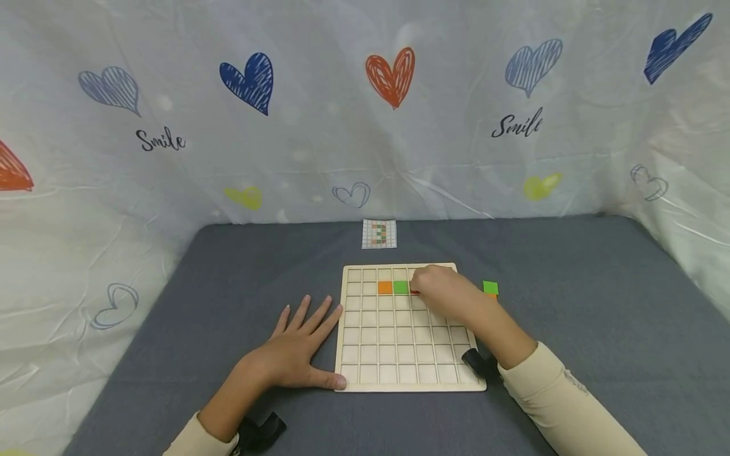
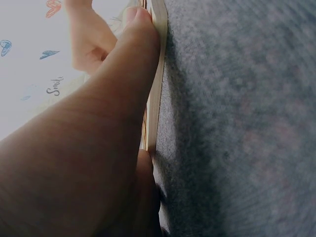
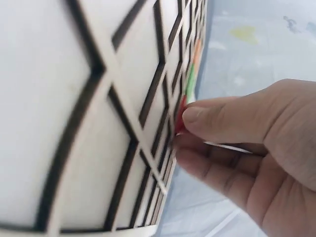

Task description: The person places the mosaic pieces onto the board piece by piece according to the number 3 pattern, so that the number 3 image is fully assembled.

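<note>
A pale wooden grid board (image 1: 379, 335) lies on the table, with an orange tile (image 1: 384, 287) and a green tile (image 1: 401, 287) side by side in its second row. Just right of the green one, my right hand (image 1: 447, 294) pinches a red tile (image 3: 181, 112) between thumb and fingertips. In the right wrist view that tile is down at the grid, in line with the other two, and partly covered by the thumb. My left hand (image 1: 291, 358) is spread on the table at the board's left side, thumb touching the near left corner.
Beyond the board lies a small card (image 1: 379, 234) printted with a coloured grid pattern. Right of the board, a loose green tile (image 1: 490, 287) lies over something orange, partly behind the right forearm. A white curtain (image 1: 319, 126) with hearts hangs behind the grey table (image 1: 274, 253).
</note>
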{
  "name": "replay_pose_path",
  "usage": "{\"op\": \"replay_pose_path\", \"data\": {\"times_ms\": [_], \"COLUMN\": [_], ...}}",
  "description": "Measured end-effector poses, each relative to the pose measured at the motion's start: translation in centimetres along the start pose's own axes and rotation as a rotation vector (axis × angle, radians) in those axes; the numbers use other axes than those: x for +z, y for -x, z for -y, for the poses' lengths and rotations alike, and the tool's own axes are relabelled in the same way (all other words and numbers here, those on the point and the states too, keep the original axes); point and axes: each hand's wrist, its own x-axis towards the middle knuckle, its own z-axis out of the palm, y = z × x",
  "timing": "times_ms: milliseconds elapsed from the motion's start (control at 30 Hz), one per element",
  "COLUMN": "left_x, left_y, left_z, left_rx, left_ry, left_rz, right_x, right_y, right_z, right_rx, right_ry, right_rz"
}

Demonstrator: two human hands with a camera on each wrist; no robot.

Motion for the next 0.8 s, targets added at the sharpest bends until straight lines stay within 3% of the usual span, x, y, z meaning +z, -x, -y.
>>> {"op": "replay_pose_path", "data": {"times_ms": [100, 300, 600, 800], "left_x": [0.1, 0.0, 0.2, 0.1], "left_y": [-0.1, 0.0, 0.0, 0.1], "left_z": [0.0, -0.1, 0.1, 0.0], "left_rx": [-0.003, -0.011, -0.001, 0.001], "left_ry": [-0.004, -0.009, -0.004, -0.005], "left_rz": [0.0, 0.007, -0.005, -0.006], "right_x": [-0.1, -0.1, 0.1, -1.0], "right_y": [0.8, 2.6, 3.5, 4.1], "right_z": [0.3, -0.5, -0.2, -0.9], "right_rx": [0.002, -0.032, -0.05, -0.096], "right_ry": [0.025, -0.067, -0.054, -0.191], "right_rz": [0.015, 0.019, 0.009, 0.01]}}
